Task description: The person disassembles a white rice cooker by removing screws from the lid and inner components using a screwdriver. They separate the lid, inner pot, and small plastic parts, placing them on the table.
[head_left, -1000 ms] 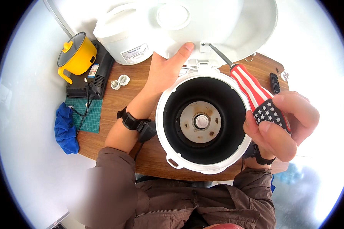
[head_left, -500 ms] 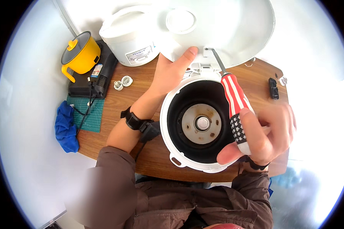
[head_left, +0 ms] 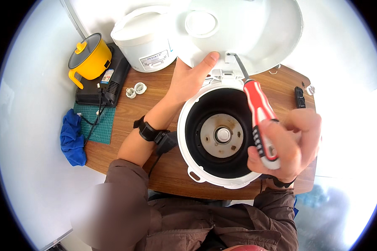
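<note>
A white rice cooker [head_left: 182, 138] stands in front of me with its lid [head_left: 276, 37] raised. Its dark inside shows a round metal heating plate [head_left: 213, 144] with brown stains. My left hand [head_left: 192, 79] grips the lid's lower edge, thumb on the inner face and the other fingers hidden behind it. In my right hand [head_left: 291, 144] is a screwdriver [head_left: 257, 100] with a red, white and black handle. The fingers are closed on that handle, and the tip meets a small bracket [head_left: 230, 57] low on the lid, near the hinge.
Behind on the left stand another white cooker [head_left: 151, 46] and a yellow pot [head_left: 94, 60] on a black device [head_left: 118, 69]. Two small white round parts [head_left: 140, 88] lie nearby. A green mat [head_left: 102, 125] and blue cloth [head_left: 72, 140] are further left; a black part [head_left: 299, 97] lies right.
The screwdriver's handle has turned about its axis, and my right fingers have shifted round it. Its tip stays at the bracket. My left hand keeps its grip on the lid.
</note>
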`<state>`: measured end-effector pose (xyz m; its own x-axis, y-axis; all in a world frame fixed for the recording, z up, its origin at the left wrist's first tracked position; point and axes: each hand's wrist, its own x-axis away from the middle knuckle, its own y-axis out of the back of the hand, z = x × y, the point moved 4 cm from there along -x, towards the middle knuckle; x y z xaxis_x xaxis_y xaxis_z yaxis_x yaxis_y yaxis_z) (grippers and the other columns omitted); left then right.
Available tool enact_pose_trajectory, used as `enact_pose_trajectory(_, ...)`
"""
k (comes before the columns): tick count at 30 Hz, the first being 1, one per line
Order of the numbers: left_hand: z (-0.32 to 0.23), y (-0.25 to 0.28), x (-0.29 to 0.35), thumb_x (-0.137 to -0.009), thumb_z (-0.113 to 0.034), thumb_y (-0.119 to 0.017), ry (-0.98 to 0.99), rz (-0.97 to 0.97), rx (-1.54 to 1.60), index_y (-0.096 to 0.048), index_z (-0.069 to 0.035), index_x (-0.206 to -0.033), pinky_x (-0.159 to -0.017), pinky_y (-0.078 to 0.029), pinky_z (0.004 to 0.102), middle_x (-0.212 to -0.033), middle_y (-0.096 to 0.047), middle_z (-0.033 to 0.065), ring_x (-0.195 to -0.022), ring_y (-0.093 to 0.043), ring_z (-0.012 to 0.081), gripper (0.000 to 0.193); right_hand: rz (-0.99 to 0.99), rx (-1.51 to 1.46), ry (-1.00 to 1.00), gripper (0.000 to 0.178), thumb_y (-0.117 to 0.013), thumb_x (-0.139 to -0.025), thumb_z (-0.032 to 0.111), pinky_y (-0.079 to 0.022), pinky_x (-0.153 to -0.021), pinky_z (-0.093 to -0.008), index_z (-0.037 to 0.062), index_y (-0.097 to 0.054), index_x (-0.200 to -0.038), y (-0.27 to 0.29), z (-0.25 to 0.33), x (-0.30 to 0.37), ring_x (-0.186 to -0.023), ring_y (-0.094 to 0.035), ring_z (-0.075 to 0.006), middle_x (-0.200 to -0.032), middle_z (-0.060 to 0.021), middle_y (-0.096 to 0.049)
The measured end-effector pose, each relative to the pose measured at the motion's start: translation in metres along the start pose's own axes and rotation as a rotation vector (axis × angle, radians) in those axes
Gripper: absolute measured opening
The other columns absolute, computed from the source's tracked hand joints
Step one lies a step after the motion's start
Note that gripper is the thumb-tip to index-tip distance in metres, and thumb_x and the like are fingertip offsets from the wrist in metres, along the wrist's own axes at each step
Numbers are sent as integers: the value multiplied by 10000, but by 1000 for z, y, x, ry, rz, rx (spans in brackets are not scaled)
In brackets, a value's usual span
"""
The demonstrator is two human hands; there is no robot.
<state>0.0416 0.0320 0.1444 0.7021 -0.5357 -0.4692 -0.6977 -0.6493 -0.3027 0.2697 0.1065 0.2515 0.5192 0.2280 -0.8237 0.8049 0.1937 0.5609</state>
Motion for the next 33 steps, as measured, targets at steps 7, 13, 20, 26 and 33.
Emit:
enact_pose_trajectory(7, -1, -7, 0, -1027, -131, -640, -9, 3, 12, -572, -2, -1366, -979, -497, 329, -1273, -662, 80, -1153, -609, 164, 369, 19, -103, -127, 252, -698, -870, 176, -416, -534, -288, -18, -602, -998, 5, -10, 5, -634, -548, -181, -777, -106, -563)
enact_pose_trajectory(13, 2, -6, -1, -1018, -162, -663, 42, -33, -7, -616, -9, -1302, -785, -511, 271, -1129, -687, 35, -963, -615, 103, 326, 96, -47, -136, 420, -832, -811, 348, -495, -632, -334, 39, -653, -1033, 4, 5, 5, -783, -609, -226, -1097, -204, -563)
enact_pose_trajectory(20, 1, -5, 1, -1012, -171, -671, 54, -54, -5, -633, -13, -1265, -715, -495, 252, -1065, -682, 19, -891, -603, 81, 301, 53, 0, -424, 667, -900, -656, 450, -539, -685, -316, 11, -651, -1092, 10, 3, 14, -782, -653, -231, -996, -134, -637)
enact_pose_trajectory(26, 1, -8, 1, -1011, -168, -674, 105, -72, 9, -626, -11, -1284, -760, -517, 271, -1104, -689, 45, -942, -626, 109, 319, 77, 28, -274, 514, -772, -663, -83, -532, -671, -347, -26, -628, -1154, 15, 4, 5, -838, -635, -265, -1099, -170, -611)
enact_pose_trajectory(33, -1, -10, 3, -1007, -152, -677, 77, -87, 35, -593, 4, -1334, -878, -529, 304, -1222, -676, 85, -1069, -636, 147, 372, 154, 86, -496, 389, -826, -859, 170, -577, -713, -338, -4, -638, -1152, 20, -2, 9, -794, -736, -269, -947, -185, -731)
